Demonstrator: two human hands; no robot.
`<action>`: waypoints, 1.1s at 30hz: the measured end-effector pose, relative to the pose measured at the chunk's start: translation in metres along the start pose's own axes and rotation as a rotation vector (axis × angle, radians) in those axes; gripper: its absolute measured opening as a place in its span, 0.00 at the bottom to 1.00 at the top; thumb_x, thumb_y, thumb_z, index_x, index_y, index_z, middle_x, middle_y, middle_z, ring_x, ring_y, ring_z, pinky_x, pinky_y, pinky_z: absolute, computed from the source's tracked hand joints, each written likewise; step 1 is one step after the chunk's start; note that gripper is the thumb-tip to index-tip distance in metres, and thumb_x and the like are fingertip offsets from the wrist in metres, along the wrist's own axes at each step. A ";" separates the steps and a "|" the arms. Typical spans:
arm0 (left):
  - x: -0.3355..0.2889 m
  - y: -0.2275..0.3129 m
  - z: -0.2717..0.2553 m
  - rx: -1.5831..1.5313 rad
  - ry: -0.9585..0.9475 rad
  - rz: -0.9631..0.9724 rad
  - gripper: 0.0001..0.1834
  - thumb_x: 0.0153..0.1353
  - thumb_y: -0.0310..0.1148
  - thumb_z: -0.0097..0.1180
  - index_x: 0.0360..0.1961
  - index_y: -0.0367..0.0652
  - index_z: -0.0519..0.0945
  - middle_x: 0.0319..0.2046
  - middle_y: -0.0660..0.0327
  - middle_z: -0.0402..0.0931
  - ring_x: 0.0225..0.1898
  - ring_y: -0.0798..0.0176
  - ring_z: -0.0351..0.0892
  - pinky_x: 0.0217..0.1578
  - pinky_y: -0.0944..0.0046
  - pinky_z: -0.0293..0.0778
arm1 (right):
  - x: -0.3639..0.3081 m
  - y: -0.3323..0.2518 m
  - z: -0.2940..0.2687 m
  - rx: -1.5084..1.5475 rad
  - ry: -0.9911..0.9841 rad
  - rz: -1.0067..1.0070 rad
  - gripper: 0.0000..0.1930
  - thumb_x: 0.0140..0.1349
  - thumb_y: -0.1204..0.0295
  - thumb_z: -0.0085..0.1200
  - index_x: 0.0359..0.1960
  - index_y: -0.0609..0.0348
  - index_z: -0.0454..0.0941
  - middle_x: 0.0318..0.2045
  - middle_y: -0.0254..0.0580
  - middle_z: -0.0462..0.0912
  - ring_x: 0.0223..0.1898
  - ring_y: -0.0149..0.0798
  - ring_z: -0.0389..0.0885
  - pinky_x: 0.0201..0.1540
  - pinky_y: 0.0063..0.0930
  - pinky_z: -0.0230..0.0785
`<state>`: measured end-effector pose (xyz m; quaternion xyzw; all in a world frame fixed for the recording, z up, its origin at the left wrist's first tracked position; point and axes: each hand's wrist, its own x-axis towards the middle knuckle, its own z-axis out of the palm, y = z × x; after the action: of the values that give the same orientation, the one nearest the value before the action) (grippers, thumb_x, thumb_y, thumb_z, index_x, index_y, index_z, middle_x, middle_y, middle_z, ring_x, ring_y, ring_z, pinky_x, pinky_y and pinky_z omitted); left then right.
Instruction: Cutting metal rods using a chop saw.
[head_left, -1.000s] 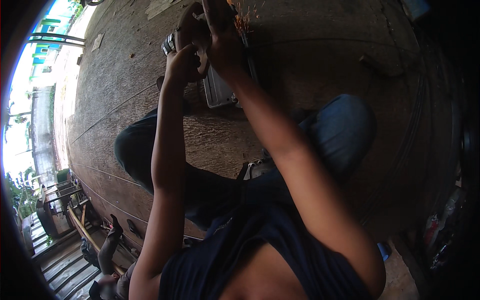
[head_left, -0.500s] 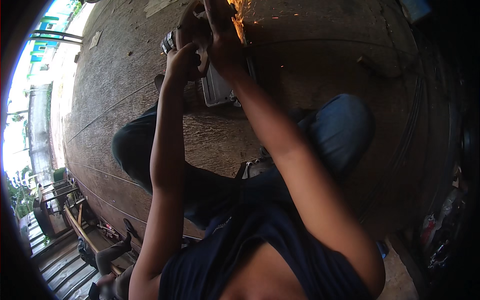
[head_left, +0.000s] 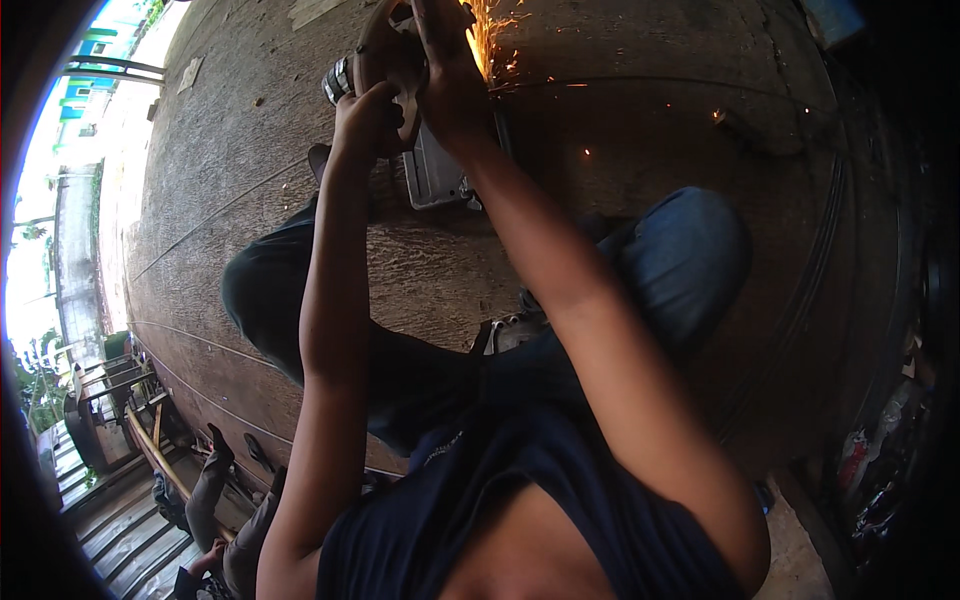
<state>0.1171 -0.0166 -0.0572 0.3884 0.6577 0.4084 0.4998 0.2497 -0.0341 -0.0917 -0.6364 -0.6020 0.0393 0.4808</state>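
- One power tool (head_left: 375, 45) with a curved brown body is sitting at the top edge, partly cut off, ahead of the person's knees; a grey base (head_left: 430, 178) is showing below it, on the floor (head_left: 225, 200).
- Left hand (head_left: 366, 122) is gripping the tool's lower curve, fingers curling in; a ribbed silver cylinder (head_left: 337, 82) is sticking out just beside it.
- Right hand (head_left: 455, 100) is lying over the tool's right side; its fingers are mostly hiding, so cannot tell how far they are closing.
- Orange sparks (head_left: 482, 40) are spraying just beyond the right hand, stray specks flying right, toward a small block (head_left: 738, 125).
- Jeans (head_left: 690, 250) are covering both bent legs; thin dark cables (head_left: 825, 220) are running along the floor at right; another person (head_left: 205, 495) is sitting at lower left, well apart.
- Risk, my judgement: a spray swinging back could be burning bare hands and forearms or singeing jeans; a slipping grip or binding cut could be making the tool jerk.
- Versus one second ago: sparks are looking thicker, brighter, scattering farther right; hands and tool are staying nearly put; the other person's legs are lying differently.
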 end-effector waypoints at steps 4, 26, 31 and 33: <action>0.003 -0.002 0.005 -0.012 0.002 -0.014 0.11 0.49 0.33 0.61 0.25 0.36 0.76 0.19 0.60 0.74 0.18 0.68 0.74 0.17 0.67 0.69 | 0.005 0.012 0.019 0.117 -0.025 0.024 0.31 0.60 0.56 0.50 0.66 0.38 0.57 0.54 0.61 0.66 0.54 0.58 0.69 0.52 0.46 0.67; -0.005 -0.002 0.007 0.011 -0.001 0.012 0.11 0.49 0.33 0.61 0.24 0.36 0.76 0.18 0.58 0.74 0.17 0.66 0.74 0.16 0.66 0.70 | 0.000 0.010 0.012 -0.002 0.102 -0.062 0.30 0.59 0.55 0.51 0.64 0.40 0.62 0.56 0.61 0.66 0.52 0.57 0.71 0.52 0.45 0.67; 0.000 -0.007 0.002 -0.054 -0.013 0.037 0.10 0.49 0.32 0.61 0.24 0.36 0.75 0.18 0.59 0.74 0.17 0.67 0.73 0.15 0.65 0.70 | -0.002 0.002 0.005 0.075 0.055 -0.020 0.30 0.60 0.58 0.50 0.65 0.41 0.60 0.56 0.61 0.66 0.53 0.58 0.70 0.54 0.45 0.65; 0.007 -0.014 -0.003 -0.057 -0.023 0.029 0.10 0.49 0.32 0.60 0.23 0.36 0.75 0.18 0.58 0.74 0.17 0.67 0.73 0.16 0.65 0.70 | -0.003 -0.001 0.003 0.059 -0.031 0.020 0.30 0.60 0.59 0.50 0.65 0.41 0.60 0.56 0.61 0.66 0.54 0.58 0.69 0.54 0.45 0.65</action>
<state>0.1114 -0.0156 -0.0719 0.3879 0.6343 0.4298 0.5124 0.2462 -0.0347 -0.0948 -0.6274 -0.6013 0.0716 0.4896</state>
